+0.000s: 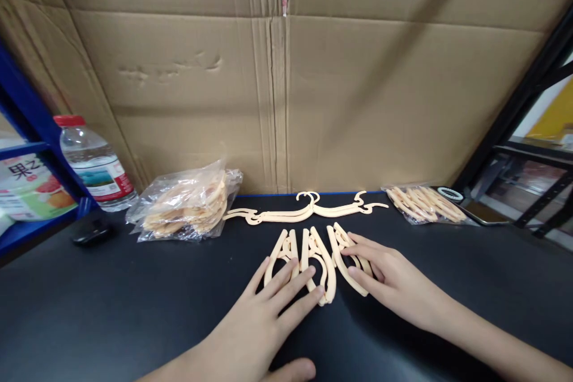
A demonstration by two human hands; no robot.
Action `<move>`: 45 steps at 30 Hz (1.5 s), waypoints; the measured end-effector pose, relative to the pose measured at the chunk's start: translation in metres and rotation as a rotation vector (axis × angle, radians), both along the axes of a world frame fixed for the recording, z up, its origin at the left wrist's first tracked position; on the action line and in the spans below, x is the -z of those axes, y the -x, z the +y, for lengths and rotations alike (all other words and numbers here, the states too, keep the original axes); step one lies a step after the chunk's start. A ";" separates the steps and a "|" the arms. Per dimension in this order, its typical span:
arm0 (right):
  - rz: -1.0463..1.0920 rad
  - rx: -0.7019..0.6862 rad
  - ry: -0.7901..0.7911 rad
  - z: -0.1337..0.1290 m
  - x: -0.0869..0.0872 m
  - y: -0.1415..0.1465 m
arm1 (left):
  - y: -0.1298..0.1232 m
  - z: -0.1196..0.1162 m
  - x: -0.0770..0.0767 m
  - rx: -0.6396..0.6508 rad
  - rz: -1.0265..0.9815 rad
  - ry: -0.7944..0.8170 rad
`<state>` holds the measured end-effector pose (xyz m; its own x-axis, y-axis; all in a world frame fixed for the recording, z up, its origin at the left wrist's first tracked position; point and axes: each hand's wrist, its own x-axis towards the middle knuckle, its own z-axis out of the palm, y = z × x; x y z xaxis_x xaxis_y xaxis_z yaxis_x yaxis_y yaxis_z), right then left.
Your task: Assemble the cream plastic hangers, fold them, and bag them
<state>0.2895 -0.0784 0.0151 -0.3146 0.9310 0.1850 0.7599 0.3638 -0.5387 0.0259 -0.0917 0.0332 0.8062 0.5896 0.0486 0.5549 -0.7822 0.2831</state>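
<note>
Three cream folding hangers lie folded side by side on the black tabletop. My left hand [264, 316] is spread flat, fingers apart, over the left folding hanger [270, 268] and the middle folding hanger [330, 277]. Its palm and fingers hide the left one's lower end. My right hand [398, 280] has its thumb and fingers closed around the right folding hanger [339, 262], which still touches the table. Farther back, two unfolded hangers [286, 213] lie one against the other, hooks pointing away from me.
At the back left lies a clear bag of folded hangers [188, 203], near a water bottle [96, 161] and a black mouse [93, 231]. A second bag of hangers [423, 203] and a phone [487, 213] lie at the back right. A cardboard wall [201, 89] closes the rear.
</note>
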 end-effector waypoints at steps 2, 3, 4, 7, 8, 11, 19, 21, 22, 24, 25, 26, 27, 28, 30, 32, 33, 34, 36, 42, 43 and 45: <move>-0.002 -0.019 0.002 0.001 0.001 0.000 | 0.003 0.002 0.001 -0.002 -0.005 0.001; -0.001 -0.024 0.008 0.001 0.002 0.000 | 0.004 0.003 0.003 -0.005 -0.012 -0.002; 0.001 -0.027 0.008 0.000 0.002 0.000 | 0.005 0.004 0.005 -0.002 -0.014 -0.003; 0.028 0.003 0.001 -0.003 0.003 0.004 | 0.004 0.005 0.013 -0.011 -0.027 -0.032; 0.046 0.015 0.006 -0.004 0.003 0.005 | 0.004 0.004 0.015 -0.021 -0.032 -0.049; 0.099 0.018 -0.003 -0.002 0.005 0.004 | 0.003 0.004 0.021 -0.045 -0.054 -0.087; -0.015 0.128 -0.366 0.061 0.025 -0.047 | 0.030 0.041 0.016 -0.204 -0.285 -0.118; -0.087 0.082 -0.433 0.075 0.030 -0.056 | 0.033 0.048 0.015 -0.246 -0.327 -0.074; -0.120 0.048 -0.441 0.079 0.032 -0.058 | 0.033 0.050 0.016 -0.247 -0.342 -0.053; -0.166 -0.012 -0.430 0.083 0.035 -0.059 | 0.031 0.048 0.018 -0.216 -0.360 -0.025; -0.177 -0.029 -0.428 0.083 0.035 -0.059 | 0.030 0.046 0.020 -0.195 -0.373 -0.019; -0.183 -0.039 -0.430 0.083 0.035 -0.058 | 0.028 0.043 0.022 -0.178 -0.388 -0.019; -0.183 -0.043 -0.433 0.082 0.035 -0.058 | 0.026 0.041 0.024 -0.166 -0.405 -0.022; -0.180 -0.042 -0.436 0.081 0.035 -0.058 | 0.025 0.038 0.026 -0.159 -0.421 -0.025; -0.172 -0.038 -0.426 0.080 0.034 -0.058 | 0.024 0.035 0.027 -0.150 -0.446 -0.027; -0.160 -0.039 -0.397 0.078 0.033 -0.057 | 0.023 0.033 0.027 -0.146 -0.453 -0.014; -0.151 -0.039 -0.383 0.078 0.032 -0.057 | 0.023 0.033 0.025 -0.148 -0.455 -0.009; -0.140 -0.040 -0.369 0.077 0.032 -0.056 | 0.023 0.033 0.023 -0.152 -0.457 -0.005; -0.106 -0.040 -0.353 0.076 0.031 -0.054 | 0.024 0.032 0.019 -0.161 -0.450 0.004; -0.010 0.092 -0.338 0.072 0.024 -0.053 | 0.026 0.033 0.010 -0.322 -0.528 0.057; -0.003 0.123 -0.355 0.071 0.022 -0.055 | 0.026 0.034 0.009 -0.368 -0.559 0.073; 0.014 0.190 -0.419 0.068 0.017 -0.058 | 0.026 0.035 0.009 -0.443 -0.630 0.110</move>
